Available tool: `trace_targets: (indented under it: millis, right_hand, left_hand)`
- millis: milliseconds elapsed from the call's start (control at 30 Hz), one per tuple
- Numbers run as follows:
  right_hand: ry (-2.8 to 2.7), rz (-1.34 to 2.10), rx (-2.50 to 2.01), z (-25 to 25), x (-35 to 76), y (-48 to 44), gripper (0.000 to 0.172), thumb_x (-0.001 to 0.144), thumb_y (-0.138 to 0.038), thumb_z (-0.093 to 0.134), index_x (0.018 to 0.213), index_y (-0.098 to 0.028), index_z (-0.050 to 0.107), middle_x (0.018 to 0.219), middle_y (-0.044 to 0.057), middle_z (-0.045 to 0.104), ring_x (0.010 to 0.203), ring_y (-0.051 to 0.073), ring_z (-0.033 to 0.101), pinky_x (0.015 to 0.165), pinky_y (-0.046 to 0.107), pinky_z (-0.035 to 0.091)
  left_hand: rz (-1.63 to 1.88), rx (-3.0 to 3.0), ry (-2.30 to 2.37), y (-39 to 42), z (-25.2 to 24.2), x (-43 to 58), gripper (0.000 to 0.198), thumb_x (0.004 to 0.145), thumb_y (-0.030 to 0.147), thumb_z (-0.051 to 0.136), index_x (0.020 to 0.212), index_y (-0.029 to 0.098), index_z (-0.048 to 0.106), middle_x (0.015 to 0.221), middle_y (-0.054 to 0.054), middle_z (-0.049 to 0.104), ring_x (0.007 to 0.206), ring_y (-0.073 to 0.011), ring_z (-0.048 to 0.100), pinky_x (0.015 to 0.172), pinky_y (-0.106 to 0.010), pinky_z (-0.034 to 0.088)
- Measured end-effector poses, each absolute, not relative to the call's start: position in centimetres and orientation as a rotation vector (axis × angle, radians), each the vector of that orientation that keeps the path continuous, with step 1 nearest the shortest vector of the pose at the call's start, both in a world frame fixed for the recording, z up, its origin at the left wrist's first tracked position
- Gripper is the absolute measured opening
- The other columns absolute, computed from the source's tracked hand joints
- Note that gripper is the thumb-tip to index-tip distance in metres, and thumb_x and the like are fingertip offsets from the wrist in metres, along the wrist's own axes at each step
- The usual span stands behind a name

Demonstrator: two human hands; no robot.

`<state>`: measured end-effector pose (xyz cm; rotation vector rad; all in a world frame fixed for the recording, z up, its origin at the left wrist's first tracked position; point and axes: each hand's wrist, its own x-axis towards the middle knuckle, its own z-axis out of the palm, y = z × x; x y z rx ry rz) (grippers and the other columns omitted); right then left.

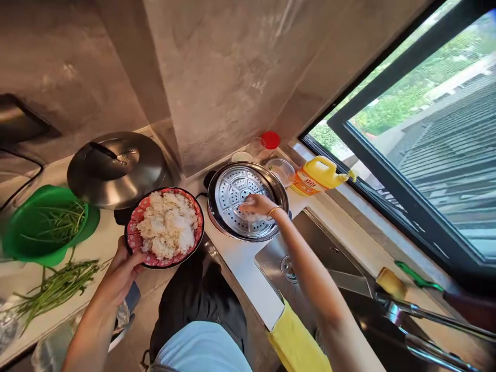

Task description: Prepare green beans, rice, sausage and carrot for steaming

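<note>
My left hand (126,271) grips the near left rim of a red patterned bowl (134,238) with a dark edge. A heap of white cooked rice (168,225) fills this bowl, which I hold up at the counter's edge. My right hand (256,206), with a bracelet at the wrist, reaches over a round steel pot (277,232). Its fingers are drawn together at the middle of a perforated metal steamer rack (232,188) in the pot's mouth. The fingertips are partly blurred against the rack.
Left of the bowl stand a domed pan lid (145,175) and a green basin (23,232) with green vegetables. Loose green stalks (65,284) lie nearby. A yellow oil jug (318,175), the sink (267,256), a yellow cloth (296,341) and the faucet (426,312) are to the right.
</note>
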<state>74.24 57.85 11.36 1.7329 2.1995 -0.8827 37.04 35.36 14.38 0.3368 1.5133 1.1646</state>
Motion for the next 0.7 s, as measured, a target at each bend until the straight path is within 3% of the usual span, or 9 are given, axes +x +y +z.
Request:
trace_targets:
  millis: [100, 233, 433, 533, 700]
  right_hand:
    - [2.183, -1.247, 1.851, 14.9, 75.7, 58.0, 0.054, 0.073, -0.051, 0.07, 0.109, -0.011, 0.063, 0.079, 0.005, 0.069, 0.067, 0.017, 0.062, 0.059, 0.025, 0.047]
    - [2.075, -1.703, 2.019, 20.2, 78.1, 56.6, 0.058, 0.067, -0.055, 0.073, 0.108, -0.016, 0.061, 0.076, 0.003, 0.065, 0.059, 0.013, 0.057, 0.051, 0.024, 0.045]
    - [2.044, -1.686, 2.239, 24.6, 83.5, 47.9, 0.047, 0.06, -0.06, 0.076, 0.088, -0.022, 0.07, 0.068, 0.004, 0.064, 0.059, 0.017, 0.056, 0.051, 0.028, 0.049]
    - [1.777, -1.597, 2.318, 24.0, 86.0, 40.9, 0.061, 0.055, -0.056, 0.079, 0.1, -0.017, 0.068, 0.063, 0.002, 0.062, 0.05, 0.013, 0.05, 0.043, 0.025, 0.043]
    - [1.551, -1.448, 2.276, 16.5, 87.2, 31.1, 0.066, 0.067, -0.06, 0.068, 0.109, -0.009, 0.066, 0.055, 0.0, 0.058, 0.046, 0.012, 0.048, 0.042, 0.023, 0.036]
  left_hand:
    - [1.17, 0.278, 1.525, 34.0, 14.1, 36.6, 0.054, 0.058, 0.025, 0.078, 0.106, 0.025, 0.052, 0.113, -0.001, 0.063, 0.099, -0.0198, 0.062, 0.073, -0.025, 0.054]
    - [1.214, 0.262, 1.506, 33.8, 13.8, 37.1, 0.053, 0.056, 0.023, 0.078, 0.102, 0.024, 0.05, 0.114, -0.002, 0.061, 0.105, -0.0212, 0.06, 0.079, -0.028, 0.054]
    - [1.172, 0.274, 1.502, 34.0, 12.1, 38.4, 0.051, 0.055, 0.023, 0.077, 0.094, 0.023, 0.045, 0.107, -0.002, 0.061, 0.105, -0.0207, 0.059, 0.08, -0.029, 0.052]
    - [1.141, 0.264, 1.493, 34.0, 11.4, 39.0, 0.052, 0.054, 0.023, 0.078, 0.094, 0.023, 0.045, 0.111, -0.002, 0.06, 0.108, -0.0213, 0.058, 0.085, -0.032, 0.052]
    - [1.12, 0.29, 1.486, 33.5, 10.6, 40.0, 0.057, 0.053, 0.024, 0.079, 0.098, 0.024, 0.044, 0.113, -0.002, 0.06, 0.108, -0.0208, 0.058, 0.087, -0.033, 0.051]
